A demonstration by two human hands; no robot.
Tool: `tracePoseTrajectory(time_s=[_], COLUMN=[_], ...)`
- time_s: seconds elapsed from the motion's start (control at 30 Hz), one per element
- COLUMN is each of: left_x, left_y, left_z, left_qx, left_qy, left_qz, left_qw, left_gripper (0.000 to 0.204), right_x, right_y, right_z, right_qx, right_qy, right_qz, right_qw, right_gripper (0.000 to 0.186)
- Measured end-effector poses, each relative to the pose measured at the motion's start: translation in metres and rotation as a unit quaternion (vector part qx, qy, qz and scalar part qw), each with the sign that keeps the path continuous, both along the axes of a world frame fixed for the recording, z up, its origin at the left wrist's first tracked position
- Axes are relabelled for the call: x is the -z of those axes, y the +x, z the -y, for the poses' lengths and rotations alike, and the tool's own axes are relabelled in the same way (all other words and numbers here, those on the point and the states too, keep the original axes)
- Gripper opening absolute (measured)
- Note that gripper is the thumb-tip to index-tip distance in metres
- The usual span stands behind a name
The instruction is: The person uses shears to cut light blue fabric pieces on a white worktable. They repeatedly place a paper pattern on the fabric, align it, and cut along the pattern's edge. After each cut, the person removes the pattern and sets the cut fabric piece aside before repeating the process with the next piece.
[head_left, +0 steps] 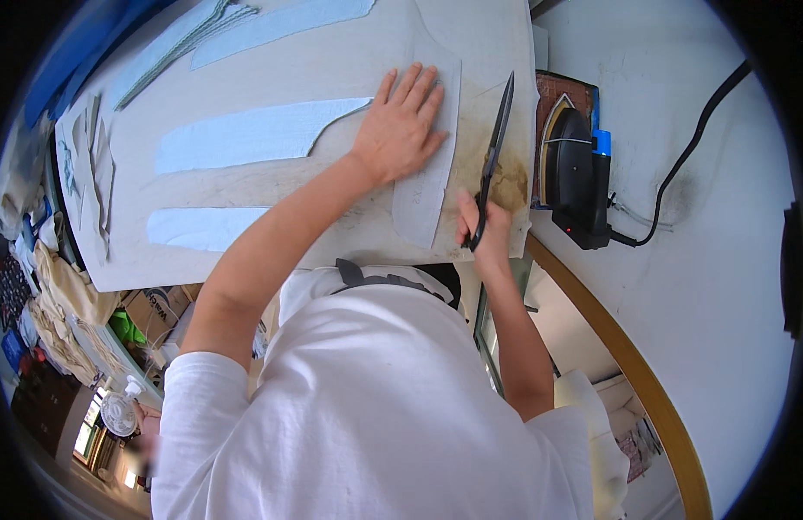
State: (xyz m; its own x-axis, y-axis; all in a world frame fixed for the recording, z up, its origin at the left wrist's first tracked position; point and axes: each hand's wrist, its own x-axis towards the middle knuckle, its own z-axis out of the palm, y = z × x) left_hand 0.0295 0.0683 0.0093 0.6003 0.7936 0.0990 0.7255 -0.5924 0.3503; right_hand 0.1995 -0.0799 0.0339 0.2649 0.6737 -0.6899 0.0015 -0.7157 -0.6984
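My left hand lies flat, fingers spread, on a white pattern piece with pencil marks, which looks like paper. A light blue cloth piece with a curved end reaches up to this hand. Over the table's right side my right hand grips a pair of black fabric shears by the handles. Their long blades look closed together and point away from me. The shears are apart from the pattern piece.
On the pale, stained table lie another blue piece, a stack of blue strips at far left and paper scraps. Just off the right edge sits a black iron with its cord, beside a white wall.
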Motion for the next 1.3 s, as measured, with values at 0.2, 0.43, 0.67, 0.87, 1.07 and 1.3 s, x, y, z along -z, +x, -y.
tracePoseTrajectory(time_s=[0.2, 0.43, 0.67, 0.87, 1.07, 1.3], left_x=[-0.03, -0.014, -0.042, -0.038, -0.039, -0.032], left_y=[0.031, 0.018, -0.048, -0.093, -0.09, -0.022], left_z=[0.054, 0.082, 0.123, 0.156, 0.17, 0.168], left_qx=[-0.004, 0.035, 0.164, 0.217, 0.189, -0.019], left_qy=[-0.101, -0.069, -0.148, -0.182, -0.171, 0.021], left_qz=[-0.033, -0.063, -0.039, -0.031, -0.08, 0.024], left_qw=[0.994, 0.995, 0.974, 0.959, 0.964, 0.999], left_gripper=[0.07, 0.069, 0.067, 0.067, 0.062, 0.061], right_x=[-0.015, -0.026, -0.032, -0.035, -0.03, -0.031], right_y=[-0.001, -0.025, -0.045, -0.039, -0.013, 0.003], right_z=[0.044, 0.087, 0.128, 0.149, 0.161, 0.152], right_qx=[-0.016, 0.009, 0.043, 0.035, -0.016, -0.08], right_qy=[-0.017, -0.011, -0.03, -0.037, -0.033, -0.028], right_qz=[0.012, -0.018, -0.01, -0.01, -0.027, -0.043], right_qw=[1.0, 1.0, 0.999, 0.999, 0.999, 0.995], right_gripper=[0.051, 0.048, 0.051, 0.052, 0.05, 0.048])
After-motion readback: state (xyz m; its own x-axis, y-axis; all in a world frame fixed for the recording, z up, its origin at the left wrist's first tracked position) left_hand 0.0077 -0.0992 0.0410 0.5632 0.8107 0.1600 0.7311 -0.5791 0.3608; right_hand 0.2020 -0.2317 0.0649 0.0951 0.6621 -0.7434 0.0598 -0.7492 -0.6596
